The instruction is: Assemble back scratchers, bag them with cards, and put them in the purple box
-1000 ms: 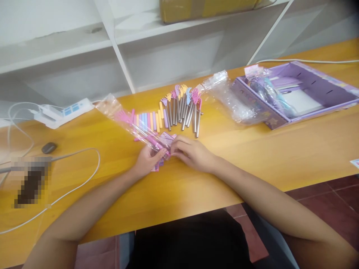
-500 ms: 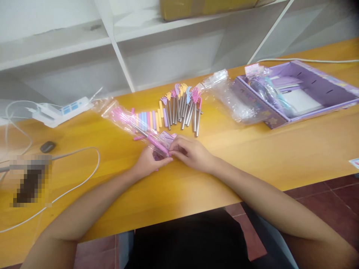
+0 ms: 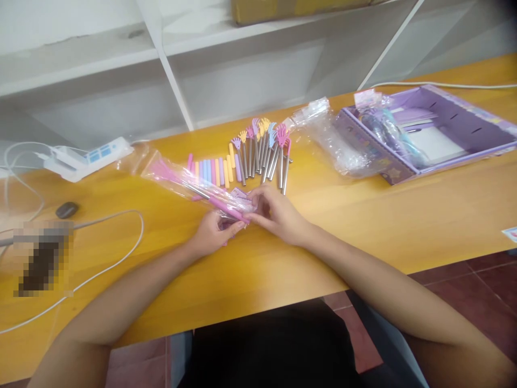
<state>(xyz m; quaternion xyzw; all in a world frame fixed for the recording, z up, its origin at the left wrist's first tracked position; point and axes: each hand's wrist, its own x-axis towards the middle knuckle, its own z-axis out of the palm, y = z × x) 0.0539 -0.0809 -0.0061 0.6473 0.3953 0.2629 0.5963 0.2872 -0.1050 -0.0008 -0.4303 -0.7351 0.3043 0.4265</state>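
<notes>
A pink back scratcher (image 3: 220, 205) with a metal shaft lies inside a clear plastic bag (image 3: 177, 180), slanting from upper left down to my hands. My left hand (image 3: 214, 233) grips the bagged scratcher near its handle end from below. At that same end, my right hand (image 3: 278, 214) pinches the bag and handle tip between thumb and fingers. Just beyond are several metal-shafted back scratchers (image 3: 264, 153) with coloured hand-shaped heads, and a row of pastel handle tubes (image 3: 214, 172). Purple printed cards (image 3: 239, 192) are partly hidden behind the bag.
To the right stands a purple open box (image 3: 407, 175) holding bagged items and papers. Beside it lies a pile of clear bags (image 3: 339, 143). A white power strip (image 3: 89, 160), cables and a small black object (image 3: 67, 210) lie on the left. Shelving (image 3: 250, 81) backs the table.
The bagged scratcher has tilted flatter, its head end dropping a little. My right hand has shifted slightly and its fingers have risen, while my left hand stays nearly in place.
</notes>
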